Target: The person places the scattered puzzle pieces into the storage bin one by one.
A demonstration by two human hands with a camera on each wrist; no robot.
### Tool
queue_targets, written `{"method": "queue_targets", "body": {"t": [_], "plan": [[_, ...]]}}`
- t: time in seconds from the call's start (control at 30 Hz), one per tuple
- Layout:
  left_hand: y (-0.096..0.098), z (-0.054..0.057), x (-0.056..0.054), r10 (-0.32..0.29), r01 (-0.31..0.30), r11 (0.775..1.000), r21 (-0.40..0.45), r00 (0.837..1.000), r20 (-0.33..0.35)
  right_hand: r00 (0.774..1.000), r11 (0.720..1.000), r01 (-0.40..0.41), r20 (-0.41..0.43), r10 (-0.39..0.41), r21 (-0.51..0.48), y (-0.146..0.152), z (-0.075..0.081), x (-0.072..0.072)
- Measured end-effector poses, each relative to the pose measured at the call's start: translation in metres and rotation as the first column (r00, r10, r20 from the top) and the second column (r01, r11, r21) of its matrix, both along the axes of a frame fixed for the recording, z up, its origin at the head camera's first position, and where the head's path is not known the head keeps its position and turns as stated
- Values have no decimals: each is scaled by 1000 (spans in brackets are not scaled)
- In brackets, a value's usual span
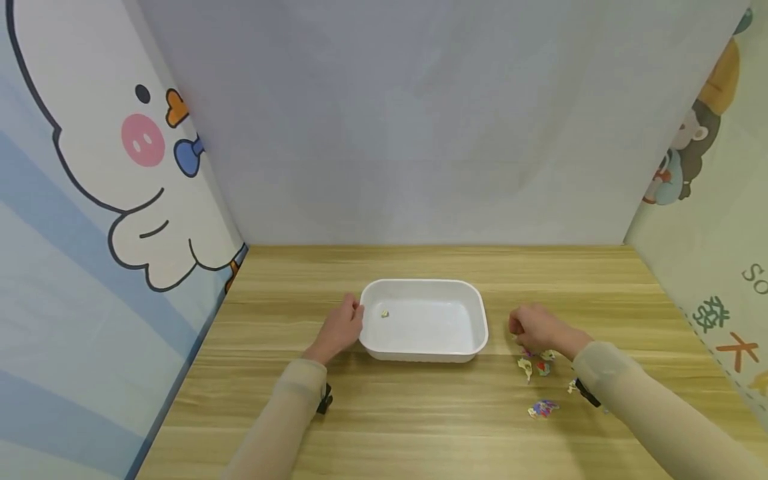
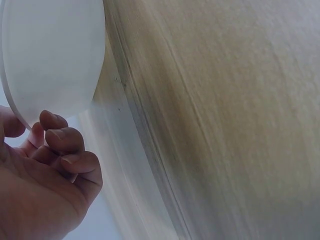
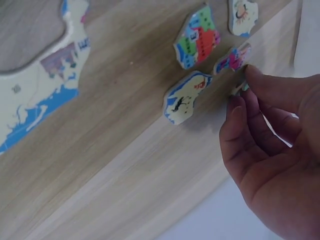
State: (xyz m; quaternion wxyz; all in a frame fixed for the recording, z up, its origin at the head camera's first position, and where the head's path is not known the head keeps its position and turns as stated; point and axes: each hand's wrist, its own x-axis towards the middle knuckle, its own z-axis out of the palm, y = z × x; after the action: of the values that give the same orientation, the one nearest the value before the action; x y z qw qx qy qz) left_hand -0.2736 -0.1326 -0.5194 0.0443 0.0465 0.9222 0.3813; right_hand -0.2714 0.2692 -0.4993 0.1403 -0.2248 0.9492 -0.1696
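Note:
My left hand (image 1: 343,328) grips the left rim of a white plastic basin (image 1: 423,355); in the left wrist view its thumb and curled fingers (image 2: 64,140) pinch the edge. One small pale puzzle piece (image 1: 385,313) lies in the basin near its left side. To the right of the basin, my right hand (image 1: 540,328) is low over the table, pinching a small puzzle piece (image 3: 241,89) mostly hidden by thumb and fingers. Around it lie several flat map-like puzzle pieces, among them a red-and-green one (image 3: 199,37) and a cream one with a blue edge (image 3: 184,99).
More pieces lie nearer the front right, including a purple-and-blue piece (image 1: 543,408) and a pale one (image 1: 572,386) by the right wrist strap. A grey-white backdrop (image 1: 432,133) stands behind the wooden table (image 1: 420,427), with printed panels on both sides.

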Motion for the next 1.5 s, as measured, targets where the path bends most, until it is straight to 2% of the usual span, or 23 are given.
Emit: {"method": "queue_targets", "body": {"t": [0.17, 0.47, 0.73, 0.87, 1.03, 1.2, 1.37, 1.5], "plan": [[0, -1, -2, -1, 1, 1000, -6, 1000, 0, 1000, 999, 3, 5, -3, -38, 1, -1, 0], [0, 1, -3, -4, 4, 1000, -29, 1000, 1, 998, 996, -49, -31, 47, -73, 5, -2, -1], [-1, 2, -3, -7, 7, 1000, -26, 1000, -2, 999, 994, -5, 51, 11, -113, 2, 6, 1], [-2, 1, -3, -6, 6, 1000, -30, 1000, -1, 999, 992, 5, 45, 1, -127, 3, 10, -2], [-2, 1, -4, -1, 1, 999, -40, 1000, 1, 997, 985, -35, -74, 22, -171, 2, 18, -9], [0, 2, -5, -5, 5, 999, -33, 1000, 1, 980, 983, -63, -196, 29, -171, -2, 29, -16], [1, 1, -5, -1, 1, 999, -33, 1000, 1, 970, 983, -88, -236, 48, -161, -15, 40, -22], [2, -1, -4, 0, 0, 1000, -28, 1000, 8, 970, 983, -88, -237, 49, -161, -29, 48, -25]]}}
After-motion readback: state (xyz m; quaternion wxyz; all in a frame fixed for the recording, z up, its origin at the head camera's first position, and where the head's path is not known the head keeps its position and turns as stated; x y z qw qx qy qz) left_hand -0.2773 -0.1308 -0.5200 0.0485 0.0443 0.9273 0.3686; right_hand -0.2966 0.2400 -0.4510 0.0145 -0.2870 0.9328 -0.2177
